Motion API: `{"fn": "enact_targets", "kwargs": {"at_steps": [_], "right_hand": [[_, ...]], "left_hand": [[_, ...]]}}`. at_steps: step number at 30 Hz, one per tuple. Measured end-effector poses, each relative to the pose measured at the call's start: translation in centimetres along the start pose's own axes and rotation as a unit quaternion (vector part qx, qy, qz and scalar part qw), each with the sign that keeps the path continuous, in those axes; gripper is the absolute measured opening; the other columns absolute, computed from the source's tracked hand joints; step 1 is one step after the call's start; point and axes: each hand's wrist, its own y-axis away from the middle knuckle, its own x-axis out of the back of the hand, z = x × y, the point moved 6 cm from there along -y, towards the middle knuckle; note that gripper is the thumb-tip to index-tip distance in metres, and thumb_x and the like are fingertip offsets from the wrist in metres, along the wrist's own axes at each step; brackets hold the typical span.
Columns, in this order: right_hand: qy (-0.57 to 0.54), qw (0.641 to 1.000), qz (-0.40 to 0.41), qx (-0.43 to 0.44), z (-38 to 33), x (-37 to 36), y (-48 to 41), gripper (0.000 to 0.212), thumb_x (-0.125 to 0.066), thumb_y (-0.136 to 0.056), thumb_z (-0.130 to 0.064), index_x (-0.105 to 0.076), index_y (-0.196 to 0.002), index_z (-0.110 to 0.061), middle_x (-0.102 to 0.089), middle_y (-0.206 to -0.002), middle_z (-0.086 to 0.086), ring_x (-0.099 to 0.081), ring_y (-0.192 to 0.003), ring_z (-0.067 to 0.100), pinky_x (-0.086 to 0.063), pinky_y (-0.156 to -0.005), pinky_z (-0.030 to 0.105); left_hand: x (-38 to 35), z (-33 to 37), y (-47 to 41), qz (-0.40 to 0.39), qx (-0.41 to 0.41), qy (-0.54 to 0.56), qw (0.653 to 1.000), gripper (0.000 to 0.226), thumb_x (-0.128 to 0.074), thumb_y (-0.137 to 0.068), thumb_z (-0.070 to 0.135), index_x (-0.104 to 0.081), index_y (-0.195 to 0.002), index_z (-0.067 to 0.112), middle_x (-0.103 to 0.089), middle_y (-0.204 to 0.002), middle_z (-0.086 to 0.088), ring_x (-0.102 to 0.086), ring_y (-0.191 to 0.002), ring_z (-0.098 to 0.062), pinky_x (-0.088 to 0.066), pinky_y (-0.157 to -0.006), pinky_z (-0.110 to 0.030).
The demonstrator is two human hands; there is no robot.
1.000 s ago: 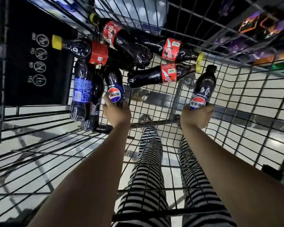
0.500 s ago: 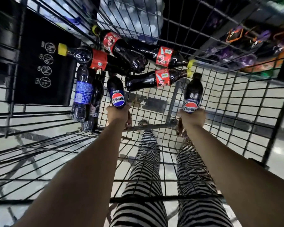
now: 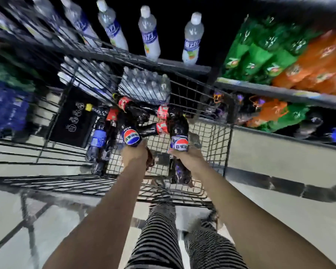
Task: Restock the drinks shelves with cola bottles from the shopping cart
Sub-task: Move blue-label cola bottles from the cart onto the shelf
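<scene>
Head cam, only view: both hands have lifted since a sec ago, and the view has tipped up so the shelves show. Left hand is wrapped round a cola bottle, right hand round a second cola bottle; both are clear of the cart floor now, raised above the pile. Remaining cola bottles lie inside the shopping cart, approx. same spots as before. Drinks shelves sit just beyond the cart w/ green and orange packs; white bottles up top. Probably pick done, carry to shelf next. Frame is blurry.
</scene>
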Motion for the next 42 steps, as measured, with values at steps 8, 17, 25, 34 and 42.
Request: {"fn": "enact_targets", "kwargs": {"at_steps": [8,17,25,34,42], "right_hand": [[-0.022,0.988,0.013,0.155,-6.1,11.7,9.0,0.014,-0.077,-0.079,-0.026,-0.067,-0.088,-0.02,-0.069,-0.088,0.002,-0.063,-0.085,0.018,-0.045,-0.078,0.028],[-0.062,0.965,0.092,0.238,-5.7,26.3,16.0,0.023,-0.079,-0.075,-0.027,-0.071,-0.093,-0.015,-0.072,-0.095,0.006,-0.066,-0.091,0.022,-0.048,-0.081,0.032],[-0.133,0.94,0.152,0.273,-6.0,37.0,19.7,0.013,-0.077,-0.079,-0.024,-0.065,-0.084,-0.022,-0.068,-0.084,-0.002,-0.064,-0.083,0.017,-0.046,-0.078,0.03],[-0.167,0.925,0.184,0.287,-11.0,45.8,18.7,0.013,-0.075,-0.081,-0.024,-0.062,-0.081,-0.021,-0.068,-0.087,0.002,-0.063,-0.083,0.019,-0.047,-0.067,0.027],[-0.16,0.911,0.241,0.294,-16.7,52.7,14.9,0.014,-0.075,-0.079,-0.027,-0.07,-0.087,-0.016,-0.072,-0.093,0.004,-0.066,-0.092,0.02,-0.048,-0.084,0.034]], "left_hand": [[-2.2,7.1,16.1,-0.029,-0.196,0.052,0.979,0.049,-0.076,-0.078,0.038,-0.058,-0.103,0.001,-0.065,-0.088,-0.01,-0.063,-0.084,-0.028,-0.046,-0.072,-0.032],[-8.3,10.9,30.8,-0.105,-0.334,0.087,0.933,0.05,-0.081,-0.071,0.043,-0.064,-0.1,0.005,-0.071,-0.086,-0.009,-0.066,-0.077,-0.023,-0.049,-0.067,-0.032],[-14.1,14.7,40.3,-0.192,-0.407,0.089,0.889,0.036,-0.081,-0.075,0.034,-0.062,-0.096,0.011,-0.068,-0.083,-0.001,-0.062,-0.075,-0.016,-0.043,-0.066,-0.026],[-22.0,22.4,43.9,-0.28,-0.429,0.078,0.855,0.041,-0.079,-0.075,0.039,-0.064,-0.098,0.008,-0.065,-0.079,-0.001,-0.06,-0.072,-0.016,-0.042,-0.063,-0.027],[-29.1,29.4,45.0,-0.314,-0.461,0.072,0.827,0.047,-0.08,-0.075,0.038,-0.059,-0.109,0.014,-0.067,-0.098,0.001,-0.063,-0.088,-0.014,-0.045,-0.072,-0.026]]}}
